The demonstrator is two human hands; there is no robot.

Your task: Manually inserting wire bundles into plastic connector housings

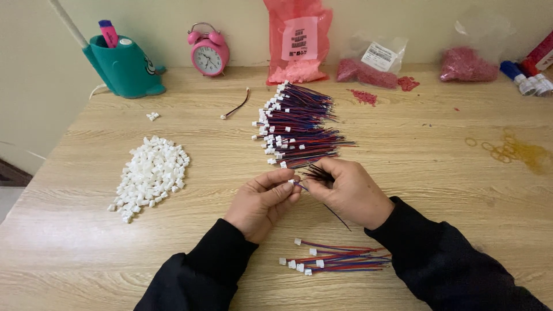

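Observation:
My left hand [262,203] pinches a small white connector [292,182] between thumb and fingers. My right hand [348,192] holds a bunch of thin dark wires [317,172] and feeds one wire end into that connector. Both hands meet just in front of a large stack of red and blue wires with white connectors [296,125]. A smaller bundle of finished wires [337,259] lies on the wooden table [438,173] below my hands. A heap of loose white connectors [151,175] lies to the left.
Along the back wall stand a teal pen holder [124,68], a pink alarm clock [208,50], a pink plastic bag [298,40], and clear bags of red pieces [368,66]. A single wire [236,108], rubber bands [495,147] and glue sticks [527,80] also lie there.

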